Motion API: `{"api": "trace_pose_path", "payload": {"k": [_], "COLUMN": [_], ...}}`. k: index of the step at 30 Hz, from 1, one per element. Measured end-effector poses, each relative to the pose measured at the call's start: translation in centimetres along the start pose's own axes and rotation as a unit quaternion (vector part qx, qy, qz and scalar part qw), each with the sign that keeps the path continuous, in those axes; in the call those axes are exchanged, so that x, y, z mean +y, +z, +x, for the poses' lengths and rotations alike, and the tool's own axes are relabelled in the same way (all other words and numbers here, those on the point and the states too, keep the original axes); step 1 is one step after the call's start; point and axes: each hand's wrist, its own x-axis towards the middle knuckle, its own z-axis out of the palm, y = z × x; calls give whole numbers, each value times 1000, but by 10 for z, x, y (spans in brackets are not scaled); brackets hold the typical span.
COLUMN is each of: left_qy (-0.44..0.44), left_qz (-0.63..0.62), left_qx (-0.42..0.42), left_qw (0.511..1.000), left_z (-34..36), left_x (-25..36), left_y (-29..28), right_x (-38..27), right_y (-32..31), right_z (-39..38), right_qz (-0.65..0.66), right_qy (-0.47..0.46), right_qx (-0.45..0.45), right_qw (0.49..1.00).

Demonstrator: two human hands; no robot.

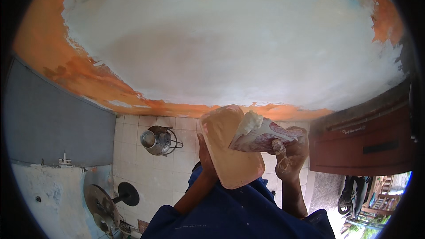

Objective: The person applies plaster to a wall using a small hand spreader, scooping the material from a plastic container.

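My left hand [206, 156] supports a tan rectangular tray [241, 166] with rounded corners from its left side; most of its fingers are hidden beneath. Gripped in my right hand [292, 155] is a broad flat scraper [268, 136], whitish with dark reddish smears, held over the tray's right part. A lump of off-white putty [251, 123] sits along the scraper's far left edge. Putty residue coats my right thumb. Ahead stands the wall [212, 40], its large middle area covered in whitish filler, with a ragged orange paint border around it.
On the tiled floor [137, 168] to the left stands a metal pot-like vessel [160, 140] by a small frame. A round-based pedestal object [102, 201] stands at lower left. A grey panel [57, 110] flanks the left, a reddish-brown door [361, 141] the right. Outside, a motorcycle [354, 194] is parked.
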Motion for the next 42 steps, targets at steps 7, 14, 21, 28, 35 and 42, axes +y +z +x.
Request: {"api": "trace_pose_path", "payload": {"k": [7,14,21,28,35,42], "left_qy": [-13,11,23,28,11,-5], "left_qz": [-20,-6,-24,-70,-31,53], "left_qx": [10,10,26,-4,-3,-18], "left_qw": [1000,1000,999,997,999,998], "left_z": [-2,-1,0,4,14,44], "left_x": [4,2,3,5,6,-4], "left_y": [-4,-22,-21,2,-3,-18], "right_x": [-5,-9,-6,11,35,46], "right_y": [1,-1,-1,11,-1,-15], "right_z": [-1,-2,-6,-4,24,37], "right_qz": [-52,-85,-148,27,353,435], "right_qy": [-72,-118,-199,63,296,314], "right_qx": [2,18,-19,31,-16,17], "right_qw": [996,989,969,997,888,844]}}
